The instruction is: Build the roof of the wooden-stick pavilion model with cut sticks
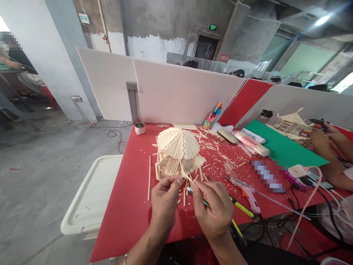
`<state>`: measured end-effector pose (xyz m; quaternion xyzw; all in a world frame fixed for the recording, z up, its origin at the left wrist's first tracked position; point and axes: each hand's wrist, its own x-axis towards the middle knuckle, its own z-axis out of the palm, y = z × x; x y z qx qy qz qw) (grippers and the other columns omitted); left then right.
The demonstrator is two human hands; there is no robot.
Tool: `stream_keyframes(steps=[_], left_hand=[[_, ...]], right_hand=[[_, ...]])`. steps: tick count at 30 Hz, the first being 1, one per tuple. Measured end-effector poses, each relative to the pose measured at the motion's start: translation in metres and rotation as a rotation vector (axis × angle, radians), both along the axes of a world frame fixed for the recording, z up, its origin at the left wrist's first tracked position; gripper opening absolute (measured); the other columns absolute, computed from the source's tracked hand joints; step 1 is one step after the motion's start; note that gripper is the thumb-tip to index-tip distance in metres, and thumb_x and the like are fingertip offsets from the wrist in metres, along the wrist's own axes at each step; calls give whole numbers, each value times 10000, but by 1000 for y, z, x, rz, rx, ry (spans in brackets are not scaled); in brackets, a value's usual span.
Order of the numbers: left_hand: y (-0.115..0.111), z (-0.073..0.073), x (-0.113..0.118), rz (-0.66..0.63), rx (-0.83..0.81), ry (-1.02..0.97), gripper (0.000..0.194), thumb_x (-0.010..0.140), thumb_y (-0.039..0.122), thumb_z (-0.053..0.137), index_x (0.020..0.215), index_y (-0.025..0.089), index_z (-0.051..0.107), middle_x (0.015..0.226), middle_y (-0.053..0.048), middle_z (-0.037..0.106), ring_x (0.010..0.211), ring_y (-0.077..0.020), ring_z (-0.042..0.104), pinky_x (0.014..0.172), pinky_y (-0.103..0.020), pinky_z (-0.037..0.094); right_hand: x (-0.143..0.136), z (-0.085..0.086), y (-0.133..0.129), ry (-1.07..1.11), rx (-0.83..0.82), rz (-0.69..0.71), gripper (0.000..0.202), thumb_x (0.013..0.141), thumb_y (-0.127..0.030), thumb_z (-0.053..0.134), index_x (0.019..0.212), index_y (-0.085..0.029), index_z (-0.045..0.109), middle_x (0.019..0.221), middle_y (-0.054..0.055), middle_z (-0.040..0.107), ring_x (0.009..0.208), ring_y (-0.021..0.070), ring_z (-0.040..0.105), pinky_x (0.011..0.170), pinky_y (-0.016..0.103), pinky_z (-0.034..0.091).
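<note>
A small pavilion model (179, 147) built of pale wooden sticks stands on the red tabletop, with a fan-like layered roof. My right hand (213, 206) is closed in a pinch on a short wooden stick (188, 178), whose far end reaches the model's front lower edge. Just left of it, my left hand (165, 202) is also pinched, its fingertips at that same edge; what lies between them is too small to make out. Under and beside my right hand lie yellow-and-black handled pliers (242, 207), partly covered by the hand.
A pink glue gun (246, 191) lies to the right, with cables beyond. Stick scraps, a bundle of sticks (252, 142), a pen holder (209, 121) and a round tin (140, 128) are on the table. At far right, another person's hands (321, 134) work by a second stick model (293, 123).
</note>
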<state>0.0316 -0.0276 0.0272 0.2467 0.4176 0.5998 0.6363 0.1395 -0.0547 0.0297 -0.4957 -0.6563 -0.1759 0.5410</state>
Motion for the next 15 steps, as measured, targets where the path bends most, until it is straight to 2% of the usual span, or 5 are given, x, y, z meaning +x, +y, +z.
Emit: stream_keyframes(steps=[4, 7, 11, 15], left_hand=[[-3, -6, 2, -90, -80, -18, 312, 679, 387, 730, 548, 119, 642, 369, 63, 393, 340, -23, 275, 350, -157, 195], [0, -10, 3, -185, -176, -166, 286, 672, 395, 733, 662, 114, 677, 416, 57, 456, 321, -19, 278, 330, -155, 162], [7, -11, 5, -327, -327, -378, 325, 625, 336, 783, 534, 123, 555, 442, 57, 483, 299, 5, 264, 308, -138, 139], [11, -8, 7, -407, -436, -502, 352, 699, 324, 762, 538, 128, 517, 414, 72, 443, 287, 13, 236, 297, -113, 128]], right_hand=[[2, -3, 11, -45, 21, -78, 136, 799, -92, 657, 912, -166, 670, 750, 41, 668, 690, 142, 583, 670, 282, 473], [1, -8, 17, -75, -9, -81, 126, 813, -106, 641, 917, -167, 677, 755, 42, 672, 700, 146, 589, 684, 284, 472], [-2, -12, 19, -100, -12, -93, 129, 810, -99, 642, 918, -158, 678, 753, 47, 674, 704, 153, 581, 681, 288, 469], [-3, -11, 20, -118, -6, -113, 125, 806, -99, 649, 913, -155, 677, 746, 46, 671, 695, 157, 573, 685, 296, 467]])
